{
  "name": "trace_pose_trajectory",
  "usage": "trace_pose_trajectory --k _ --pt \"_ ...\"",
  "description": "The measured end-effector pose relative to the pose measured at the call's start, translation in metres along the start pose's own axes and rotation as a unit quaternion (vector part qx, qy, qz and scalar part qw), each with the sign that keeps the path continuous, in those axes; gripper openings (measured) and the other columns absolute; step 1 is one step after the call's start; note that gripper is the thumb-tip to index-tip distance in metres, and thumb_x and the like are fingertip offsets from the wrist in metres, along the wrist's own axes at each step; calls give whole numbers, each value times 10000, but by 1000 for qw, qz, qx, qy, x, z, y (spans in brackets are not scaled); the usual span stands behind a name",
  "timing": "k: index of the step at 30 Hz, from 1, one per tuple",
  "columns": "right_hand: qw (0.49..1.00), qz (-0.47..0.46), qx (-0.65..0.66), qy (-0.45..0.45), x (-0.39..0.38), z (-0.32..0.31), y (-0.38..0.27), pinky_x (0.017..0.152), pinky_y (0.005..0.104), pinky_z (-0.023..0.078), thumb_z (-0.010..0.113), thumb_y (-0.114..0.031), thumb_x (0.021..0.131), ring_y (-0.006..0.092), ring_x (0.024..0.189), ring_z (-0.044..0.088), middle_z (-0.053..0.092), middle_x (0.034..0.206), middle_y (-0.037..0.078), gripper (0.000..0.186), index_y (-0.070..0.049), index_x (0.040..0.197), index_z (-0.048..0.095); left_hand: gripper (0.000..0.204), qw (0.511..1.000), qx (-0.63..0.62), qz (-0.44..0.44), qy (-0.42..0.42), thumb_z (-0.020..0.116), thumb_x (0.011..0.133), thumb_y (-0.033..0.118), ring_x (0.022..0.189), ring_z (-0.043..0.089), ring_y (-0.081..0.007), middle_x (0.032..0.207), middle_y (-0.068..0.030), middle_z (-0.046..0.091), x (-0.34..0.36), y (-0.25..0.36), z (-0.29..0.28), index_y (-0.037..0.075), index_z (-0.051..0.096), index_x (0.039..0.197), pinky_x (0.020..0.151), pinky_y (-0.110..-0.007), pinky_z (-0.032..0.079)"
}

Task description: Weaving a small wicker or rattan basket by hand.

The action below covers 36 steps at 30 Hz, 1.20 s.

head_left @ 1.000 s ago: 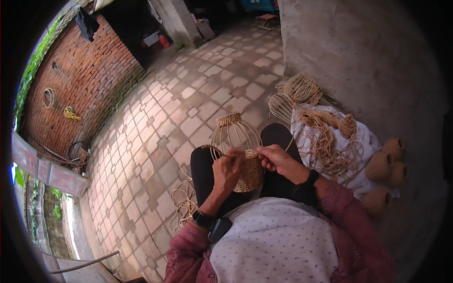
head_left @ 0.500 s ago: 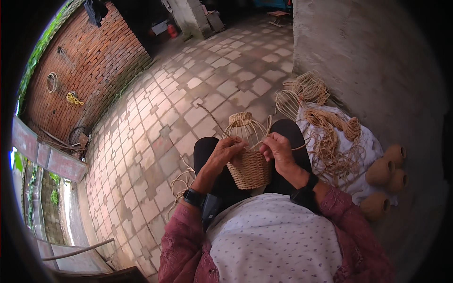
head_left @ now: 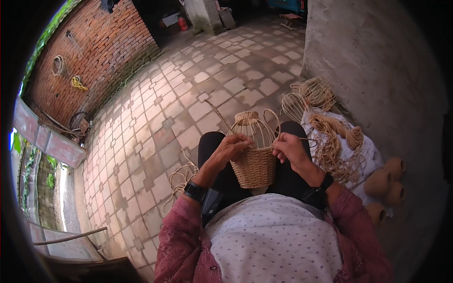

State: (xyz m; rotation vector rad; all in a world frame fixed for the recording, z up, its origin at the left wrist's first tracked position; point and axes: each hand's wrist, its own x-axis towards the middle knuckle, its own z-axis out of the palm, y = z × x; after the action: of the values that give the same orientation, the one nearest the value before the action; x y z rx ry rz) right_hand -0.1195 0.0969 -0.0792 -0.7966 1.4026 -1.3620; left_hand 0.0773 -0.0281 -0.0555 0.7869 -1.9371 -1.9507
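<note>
A half-woven basket (head_left: 254,170) stands between my knees. Its lower wall is tightly woven straw-coloured cord, bare ribs rise above that, and a narrow woven ring (head_left: 246,116) closes them in at the far end. My left hand (head_left: 230,150) is closed at the left of the woven edge, fingertips on the rim and ribs. At the right edge my right hand (head_left: 291,150) pinches a twisted cord (head_left: 278,118), which loops up above the fingers. Another cord end (head_left: 216,111) sticks up past my left hand. What lies under the left fingertips is hidden.
At my right a white cloth (head_left: 373,158) carries bundles of cord (head_left: 336,132), with rib frames (head_left: 317,92) beyond. Several brown clay-coloured pots (head_left: 378,183) lie beside it, near a grey wall (head_left: 368,61). Loose strands (head_left: 181,177) lie on the paving (head_left: 141,146) left of my knee.
My right hand has moved slightly right, away from the left hand, and the cord loop above it stands wider. The left hand stays at the rim. The whole view has shifted a little.
</note>
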Motion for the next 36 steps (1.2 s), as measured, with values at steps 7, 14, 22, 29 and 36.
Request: trace_pose_trajectory --k 7,14,22,29,36 --pt "998 -29 43 30 15 -6 21 434 197 439 631 -110 836 55 525 534 609 699 23 99 -72 844 540 169 999 2 -21 24 646 888 225 593 523 -43 709 41 583 5 -10 -3 66 646 944 517 -197 426" --pt "971 -196 -129 47 43 16 -13 520 249 445 615 -64 836 74 567 530 586 674 14 45 -43 847 577 173 998 18 -32 50 739 781 129 647 555 -46 740 13 630 2 -4 0 48 606 857 587 -189 437" --pt "799 -396 -445 83 53 49 -18 622 390 491 618 -74 775 268 673 632 613 718 124 103 -37 860 573 224 995 -2 22 98 742 727 110 653 570 -66 736 -15 643 4 -21 -2 70 559 849 589 -212 445" --pt "817 -324 -469 84 54 53 -10 669 433 501 624 -98 762 328 735 650 617 712 139 255 -51 1005 559 214 996 -21 31 78 739 769 123 645 513 -36 701 48 571 -4 -16 -1 84 550 860 580 -181 385" --pt "922 -213 -297 128 7 32 -2 616 393 506 584 -25 767 314 695 659 641 722 139 226 -38 993 570 249 986 99 121 65 721 755 100 706 548 -74 819 25 601 -12 -37 -7 14 573 936 641 -227 451"
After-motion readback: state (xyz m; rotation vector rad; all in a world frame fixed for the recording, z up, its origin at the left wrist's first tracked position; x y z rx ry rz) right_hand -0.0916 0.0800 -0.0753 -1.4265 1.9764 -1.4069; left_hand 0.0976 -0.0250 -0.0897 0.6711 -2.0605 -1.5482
